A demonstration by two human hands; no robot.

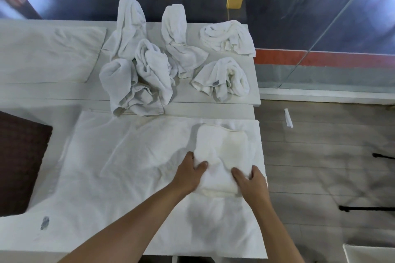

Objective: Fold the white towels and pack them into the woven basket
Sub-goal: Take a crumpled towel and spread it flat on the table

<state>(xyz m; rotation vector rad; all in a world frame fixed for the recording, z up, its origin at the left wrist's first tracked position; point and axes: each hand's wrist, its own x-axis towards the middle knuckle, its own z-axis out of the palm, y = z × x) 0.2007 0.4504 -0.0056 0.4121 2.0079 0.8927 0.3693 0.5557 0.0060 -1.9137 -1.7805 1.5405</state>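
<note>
Both hands are closing on the near end of the folded towel (224, 147). The left hand (188, 175) is gripping its left side and the right hand (254, 183) its right side, each with a thumb pressing on top while the other fingers are wrapping around the edge and out of sight. Taking it from both sides at once is likely keeping the layers stacked, so the fold is not slipping open as the bundle is handled. The towel is lying flat between the hands and stretching away from them, resting on the white cloth (119, 166) that is covering the table under the grip. Well beyond the grip, on the far part of the surface, the crumpled towels (222, 77) are lying in loose heaps, spaced apart, probably so each can be taken singly. Far to the left of the hands a dark woven shape (21, 160) is showing at the table's edge. It is probably the basket, which suggests the bundle is being readied for a carry leftward.
</note>
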